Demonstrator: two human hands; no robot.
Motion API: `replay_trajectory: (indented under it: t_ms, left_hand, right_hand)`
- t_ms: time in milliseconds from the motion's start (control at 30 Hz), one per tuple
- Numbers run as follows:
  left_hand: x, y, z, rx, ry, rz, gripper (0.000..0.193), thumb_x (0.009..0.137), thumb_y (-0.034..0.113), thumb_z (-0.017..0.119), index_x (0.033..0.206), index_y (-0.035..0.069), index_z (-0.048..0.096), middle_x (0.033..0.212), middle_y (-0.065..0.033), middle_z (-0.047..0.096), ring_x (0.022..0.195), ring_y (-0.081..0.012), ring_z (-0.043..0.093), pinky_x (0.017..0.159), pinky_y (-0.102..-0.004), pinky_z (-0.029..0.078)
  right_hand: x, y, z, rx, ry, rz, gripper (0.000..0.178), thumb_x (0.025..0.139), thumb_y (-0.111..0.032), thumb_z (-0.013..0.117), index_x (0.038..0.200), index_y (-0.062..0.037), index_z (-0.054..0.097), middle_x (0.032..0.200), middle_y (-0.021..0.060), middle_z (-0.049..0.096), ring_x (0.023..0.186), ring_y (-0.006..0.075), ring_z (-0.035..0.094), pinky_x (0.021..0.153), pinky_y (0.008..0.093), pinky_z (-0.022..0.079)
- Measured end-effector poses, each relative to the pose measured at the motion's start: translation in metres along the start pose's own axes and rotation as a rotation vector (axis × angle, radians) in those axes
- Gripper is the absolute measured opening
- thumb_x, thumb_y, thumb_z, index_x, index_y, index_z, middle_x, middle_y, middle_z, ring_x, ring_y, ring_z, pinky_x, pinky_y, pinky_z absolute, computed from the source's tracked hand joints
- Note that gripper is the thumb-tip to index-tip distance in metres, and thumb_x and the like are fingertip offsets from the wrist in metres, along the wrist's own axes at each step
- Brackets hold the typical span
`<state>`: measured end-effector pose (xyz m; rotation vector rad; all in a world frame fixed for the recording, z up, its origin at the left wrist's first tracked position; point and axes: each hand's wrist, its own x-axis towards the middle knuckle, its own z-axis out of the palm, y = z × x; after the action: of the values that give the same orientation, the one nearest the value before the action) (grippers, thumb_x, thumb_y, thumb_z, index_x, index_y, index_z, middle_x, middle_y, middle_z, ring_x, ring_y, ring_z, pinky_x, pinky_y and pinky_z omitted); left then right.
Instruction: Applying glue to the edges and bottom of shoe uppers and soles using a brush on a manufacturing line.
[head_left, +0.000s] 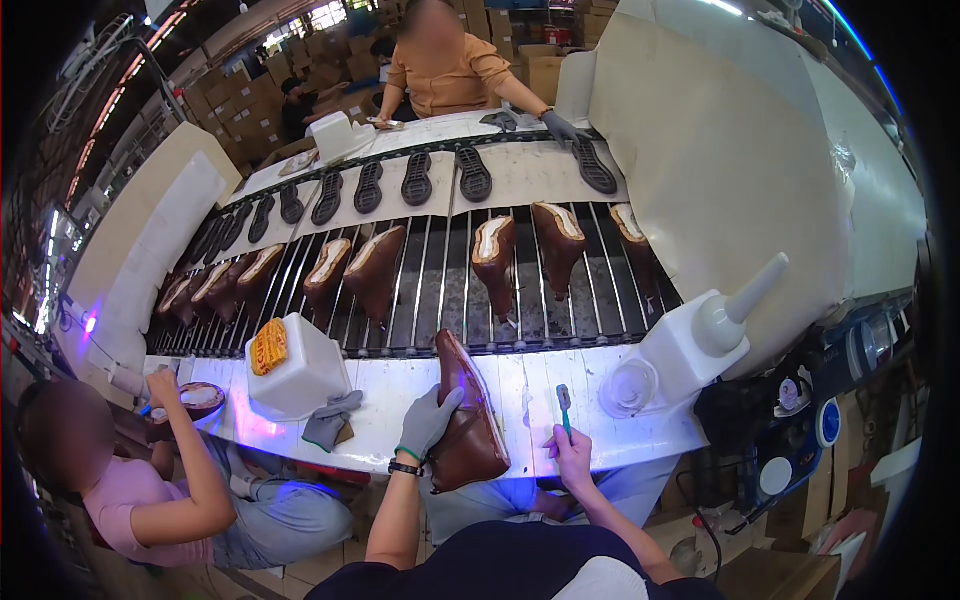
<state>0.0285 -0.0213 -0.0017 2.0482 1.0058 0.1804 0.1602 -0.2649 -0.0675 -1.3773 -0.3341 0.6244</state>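
Note:
My left hand [428,420], in a grey glove, grips a brown leather boot upper [470,440] tilted at the bench's near edge. Its pale, sole-less underside faces right. In my bare right hand [572,458] is a small brush [564,402] with a green handle, its dark head pointing away from me over the white bench [530,385]. The brush is apart from the boot. To the right of it stand a clear round cup [630,388] and a white plastic bottle [690,335] with a long spout.
Beyond the bench, a roller conveyor [430,290] carries several brown boot uppers [493,262]; black soles [416,180] line its far shelf. A white container [305,375] and a grey glove [332,420] lie left. One co-worker [150,500] sits left; another [445,70] reaches toward a sole.

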Motion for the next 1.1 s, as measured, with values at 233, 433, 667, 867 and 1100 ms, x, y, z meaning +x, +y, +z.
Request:
replay_trajectory:
  t_ms: [233,433,667,867,1100]
  left_hand:
    - [-0.0001,0.0003,0.0013,-0.023,0.019,0.012,0.069,0.091,0.065,0.047,0.115,0.002,0.063,0.102,-0.0249,0.068,0.099,-0.0431,0.063,0.085,-0.0473,0.047]
    - [-0.0006,0.0007,0.0009,-0.010,0.019,0.006,0.069,0.091,0.065,0.047,0.114,0.002,0.063,0.102,-0.0254,0.068,0.099,-0.0436,0.063,0.085,-0.0476,0.047]
    - [-0.0002,0.0013,0.0008,0.006,0.015,0.005,0.069,0.091,0.064,0.047,0.114,0.001,0.062,0.102,-0.0258,0.067,0.099,-0.0442,0.063,0.084,-0.0478,0.047]
    - [0.0004,-0.0006,0.0021,-0.008,0.029,0.012,0.069,0.092,0.064,0.047,0.114,0.001,0.062,0.102,-0.0260,0.067,0.098,-0.0443,0.063,0.084,-0.0479,0.047]
    - [0.0013,0.0013,-0.0004,0.029,-0.004,-0.026,0.069,0.092,0.064,0.047,0.114,0.000,0.062,0.102,-0.0263,0.067,0.099,-0.0442,0.062,0.085,-0.0479,0.047]
  right_hand:
    - [0.0014,-0.0037,0.0019,0.032,0.067,-0.004,0.033,0.098,-0.021,0.060,0.073,-0.0008,0.066,0.059,-0.0005,0.056,0.052,0.0052,0.043,0.049,0.0235,0.032]
    - [0.0027,-0.0018,0.0028,0.068,0.074,0.009,0.029,0.097,-0.019,0.062,0.075,-0.0011,0.067,0.060,-0.0012,0.056,0.051,0.0038,0.041,0.048,0.0223,0.031]
    - [0.0032,-0.0012,0.0028,0.045,0.070,0.000,0.027,0.096,-0.018,0.063,0.077,-0.0004,0.068,0.060,-0.0010,0.057,0.051,0.0037,0.042,0.048,0.0221,0.032]
    - [0.0032,-0.0007,0.0024,0.034,0.063,0.001,0.026,0.096,-0.018,0.063,0.079,0.0002,0.069,0.060,-0.0006,0.058,0.051,0.0038,0.044,0.048,0.0217,0.033]
    - [0.0032,-0.0011,0.0028,0.014,0.066,0.007,0.025,0.096,-0.018,0.064,0.079,0.0004,0.069,0.061,-0.0003,0.059,0.051,0.0038,0.045,0.048,0.0217,0.034]
